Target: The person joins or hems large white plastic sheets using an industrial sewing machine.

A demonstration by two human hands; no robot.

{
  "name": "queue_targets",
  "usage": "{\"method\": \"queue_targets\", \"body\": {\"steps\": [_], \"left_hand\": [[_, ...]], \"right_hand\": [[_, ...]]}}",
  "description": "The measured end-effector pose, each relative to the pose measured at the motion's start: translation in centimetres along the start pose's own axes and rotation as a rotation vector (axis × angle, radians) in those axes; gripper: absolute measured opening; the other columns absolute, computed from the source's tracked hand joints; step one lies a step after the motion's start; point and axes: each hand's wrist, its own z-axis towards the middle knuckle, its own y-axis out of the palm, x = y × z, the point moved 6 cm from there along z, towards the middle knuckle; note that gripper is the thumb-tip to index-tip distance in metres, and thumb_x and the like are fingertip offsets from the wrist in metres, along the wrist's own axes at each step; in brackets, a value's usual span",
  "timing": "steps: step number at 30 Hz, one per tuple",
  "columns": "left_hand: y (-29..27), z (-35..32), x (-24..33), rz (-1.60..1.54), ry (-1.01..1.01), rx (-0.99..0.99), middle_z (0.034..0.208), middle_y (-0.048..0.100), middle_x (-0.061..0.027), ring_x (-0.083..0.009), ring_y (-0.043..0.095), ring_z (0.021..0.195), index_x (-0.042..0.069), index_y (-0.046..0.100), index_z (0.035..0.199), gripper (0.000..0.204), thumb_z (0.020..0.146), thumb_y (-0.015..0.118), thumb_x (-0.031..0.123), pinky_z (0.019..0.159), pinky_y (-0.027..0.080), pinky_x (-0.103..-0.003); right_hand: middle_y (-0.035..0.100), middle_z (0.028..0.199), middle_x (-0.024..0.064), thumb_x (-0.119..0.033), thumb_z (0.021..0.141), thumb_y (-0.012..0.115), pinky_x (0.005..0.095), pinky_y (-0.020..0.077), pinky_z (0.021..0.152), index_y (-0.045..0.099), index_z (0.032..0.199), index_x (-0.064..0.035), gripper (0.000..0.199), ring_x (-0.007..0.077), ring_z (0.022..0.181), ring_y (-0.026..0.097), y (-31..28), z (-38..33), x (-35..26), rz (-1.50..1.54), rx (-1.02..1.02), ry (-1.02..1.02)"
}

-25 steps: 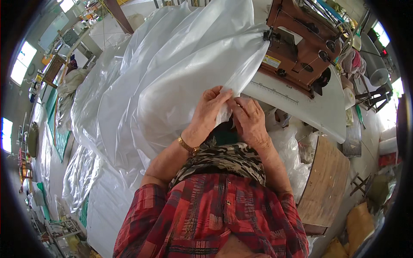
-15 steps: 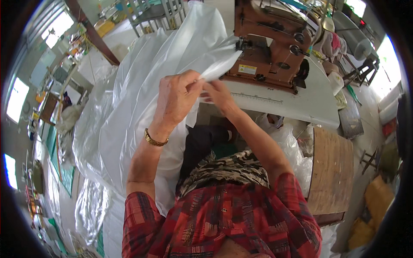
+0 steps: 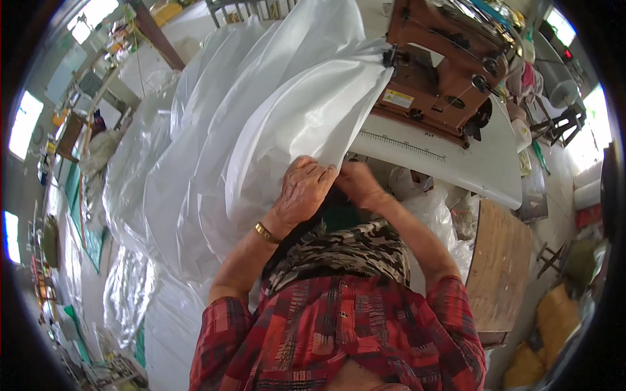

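A large white plastic sheet (image 3: 293,111) spreads in folds over the left side and runs up to the needle area of a brown sewing machine (image 3: 430,91). Its right edge stretches taut from the machine down to my hands. My left hand (image 3: 304,192), with a gold watch at the wrist, has its fingers closed on that edge. Right beside it, my right hand (image 3: 358,184) is closed at the same edge; motion blurs it a little and its fingertips are partly hidden.
The machine stands on a pale table (image 3: 450,163) with a printed ruler. A wooden board (image 3: 502,267) and crumpled clear plastic (image 3: 427,212) lie to the right. A grey chair (image 3: 251,10) stands at the far side. More clear plastic (image 3: 134,293) covers the floor at left.
Both hands have come nearer to my body, drawing the sheet's edge down into a long taut line from the machine. The view has shifted, so the machine appears further right.
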Motion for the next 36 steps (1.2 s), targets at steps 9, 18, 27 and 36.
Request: {"method": "queue_targets", "body": {"steps": [9,18,27,36], "left_hand": [[0.5,-1.5,1.2,0.054,-0.022,0.065,0.078,0.059,-0.0056,-0.0205,0.059,0.072,-0.001,0.068,0.099,0.025,0.076,0.064,0.006,0.08,0.048,-0.035],[7.9,-7.3,5.2,-1.269,-0.807,-0.381,0.102,0.065,-0.003,-0.0165,0.062,0.091,0.006,0.06,0.122,0.041,0.089,0.07,0.026,0.076,0.049,-0.03],[12.4,-6.5,2.3,-2.24,-1.278,0.524,0.12,0.059,-0.0036,-0.0152,0.058,0.109,0.012,0.049,0.131,0.038,0.1,0.057,0.032,0.089,0.05,-0.034],[11.2,-6.5,1.7,-1.987,-1.239,0.711,0.124,0.058,-0.0042,-0.0174,0.057,0.114,0.01,0.052,0.128,0.03,0.101,0.055,0.022,0.1,0.049,-0.039]], "right_hand": [[0.059,0.112,0.0094,-0.007,0.075,0.061,0.0389,0.0537,0.079,0.062,0.105,-0.0035,0.03,0.0273,0.088,0.065,-5.4,-1.8,-8.5,-0.747,0.055,-0.631],[0.062,0.11,0.0069,-0.01,0.075,0.061,0.0392,0.0537,0.081,0.064,0.102,-0.0043,0.028,0.0253,0.088,0.064,-5.0,-2.4,-6.5,-0.789,0.051,-0.737],[0.062,0.111,0.0054,-0.01,0.071,0.065,0.0389,0.0536,0.084,0.066,0.104,-0.0056,0.034,0.0237,0.088,0.063,-4.5,-2.3,-6.0,-0.877,0.028,-0.728],[0.063,0.116,0.0066,-0.009,0.069,0.063,0.0391,0.0523,0.085,0.066,0.105,-0.0044,0.036,0.0237,0.088,0.062,-5.1,-2.7,-6.5,-0.937,-0.042,-0.789]]}}
